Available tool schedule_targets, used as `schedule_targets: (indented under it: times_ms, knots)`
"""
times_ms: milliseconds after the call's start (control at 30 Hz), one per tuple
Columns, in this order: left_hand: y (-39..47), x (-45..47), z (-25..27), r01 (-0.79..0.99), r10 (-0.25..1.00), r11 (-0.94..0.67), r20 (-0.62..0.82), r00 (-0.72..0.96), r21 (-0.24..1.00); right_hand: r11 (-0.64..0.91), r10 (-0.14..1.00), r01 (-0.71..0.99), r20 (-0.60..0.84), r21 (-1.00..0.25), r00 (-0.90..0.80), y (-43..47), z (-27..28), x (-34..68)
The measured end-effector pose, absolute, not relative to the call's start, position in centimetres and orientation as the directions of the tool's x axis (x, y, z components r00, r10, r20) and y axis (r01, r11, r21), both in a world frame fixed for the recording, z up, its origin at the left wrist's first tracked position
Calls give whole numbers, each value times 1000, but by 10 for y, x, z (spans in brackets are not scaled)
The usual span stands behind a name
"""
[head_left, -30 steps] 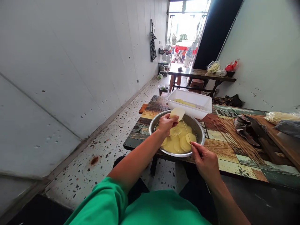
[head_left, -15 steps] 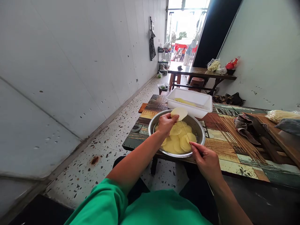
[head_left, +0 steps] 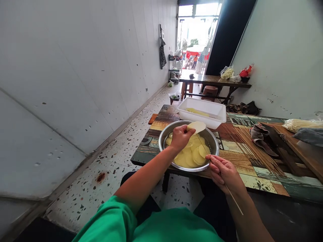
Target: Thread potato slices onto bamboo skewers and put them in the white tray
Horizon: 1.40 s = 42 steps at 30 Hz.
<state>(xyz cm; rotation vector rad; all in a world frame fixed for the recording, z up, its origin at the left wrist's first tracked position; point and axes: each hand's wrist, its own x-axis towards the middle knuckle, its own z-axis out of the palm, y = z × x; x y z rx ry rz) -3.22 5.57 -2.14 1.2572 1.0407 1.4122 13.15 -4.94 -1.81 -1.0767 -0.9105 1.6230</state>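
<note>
Above a round metal basin [head_left: 216, 148], my left hand [head_left: 180, 137] is closed on a pale yellow potato slice [head_left: 197, 126], pinching it by its left edge. My right hand [head_left: 224, 171] is closed around a thin wooden skewer [head_left: 202, 143]. The skewer's upper end meets the lower edge of the held slice; whether it has pierced it I cannot make out. Its other end sticks out below my right hand. Several round potato slices [head_left: 188, 158] lie in liquid inside the basin, partly hidden by my left hand.
Behind the basin stands a white plastic tub [head_left: 220, 117] with yellow slices inside. Many loose skewers [head_left: 252, 151] lie to the right on the patterned table [head_left: 233, 164], beside a crumpled cloth [head_left: 262, 137] and a wooden board [head_left: 302, 151]. A white wall [head_left: 75, 67] runs along the left.
The held slice has tilted and shifted slightly right. My right hand has turned, and the skewer's lower end now shows below it. The camera view has shifted a little.
</note>
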Motion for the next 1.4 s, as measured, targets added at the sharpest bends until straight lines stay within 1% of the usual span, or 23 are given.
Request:
schedule_targets:
  times_ms: [100, 167, 200, 267, 333, 400, 467, 567, 633, 667, 767, 867, 933, 967, 1033, 1067, 1100, 1167, 1233, 1300, 1333, 1367, 1400]
  knots:
    - [51, -27, -18, -171, 987, -156, 162, 18, 973, -259, 962, -330, -214, -908, -168, -48, -19, 131]
    - [50, -25, -16, -185, 992, -127, 130, 0, 974, -175, 983, -251, -157, -952, -91, -49, -24, 131]
    - [50, -24, -14, -196, 994, -108, 108, -12, 975, -105, 994, -162, -101, -981, -30, -49, -27, 131]
    - [50, -23, -13, -236, 999, -52, 51, -10, 970, 66, 993, 97, 75, -993, 90, -52, -32, 131]
    - [52, -23, -13, -281, 1000, 12, -4, 29, 960, 196, 959, 347, 253, -917, 128, -55, -37, 132]
    - [53, -23, -14, -316, 997, 49, -30, 65, 947, 237, 940, 457, 320, -858, 114, -57, -40, 133]
    - [54, -23, -16, -346, 996, 51, -25, 81, 937, 205, 961, 397, 261, -895, 92, -57, -41, 134]
    - [53, -23, -15, -367, 997, 45, -16, 81, 929, 6, 1000, 42, 6, -999, -9, -56, -37, 137]
    - [52, -22, -14, -352, 998, 25, -3, 63, 936, -171, 979, -204, -143, -964, -143, -54, -32, 140]
    - [52, -22, -13, -341, 999, 9, 9, 52, 940, -235, 962, -290, -181, -927, -202, -53, -29, 141]
    - [50, -22, -10, -311, 999, -37, 47, 26, 950, -299, 941, -421, -189, -856, -282, -52, -22, 144]
    - [48, -22, -8, -293, 998, -52, 61, 20, 955, -284, 947, -419, -184, -862, -264, -54, -21, 144]
    - [47, -22, -7, -280, 998, -49, 57, 19, 959, -226, 966, -324, -170, -919, -192, -57, -25, 143]
    - [47, -22, -7, -276, 998, -46, 53, 19, 960, -155, 984, -229, -129, -961, -123, -58, -28, 142]
    - [47, -21, -7, -270, 999, -42, 49, 19, 962, 67, 996, 82, 71, -994, 50, -60, -36, 141]
    - [47, -21, -7, -271, 999, -40, 47, 20, 962, 180, 970, 270, 216, -946, 110, -61, -41, 140]
    - [48, -20, -8, -273, 999, -38, 45, 21, 961, 269, 925, 445, 359, -854, 129, -61, -45, 140]
    - [48, -20, -9, -276, 999, -31, 37, 19, 961, 364, 828, 684, 556, -633, 74, -61, -52, 141]
    - [49, -19, -9, -281, 999, -23, 28, 15, 959, 397, 773, 785, 634, -476, -6, -61, -57, 141]
    - [49, -20, -9, -288, 1000, -17, 22, 12, 957, 405, 758, 808, 651, -427, -36, -61, -60, 140]
    - [49, -20, -9, -293, 1000, -15, 20, 13, 956, 403, 763, 797, 646, -450, -21, -62, -61, 140]
    - [49, -20, -9, -298, 1000, -12, 18, 17, 955, 396, 782, 762, 624, -513, 14, -63, -61, 139]
    - [49, -20, -9, -302, 1000, -10, 17, 19, 953, 376, 822, 686, 566, -623, 64, -63, -60, 138]
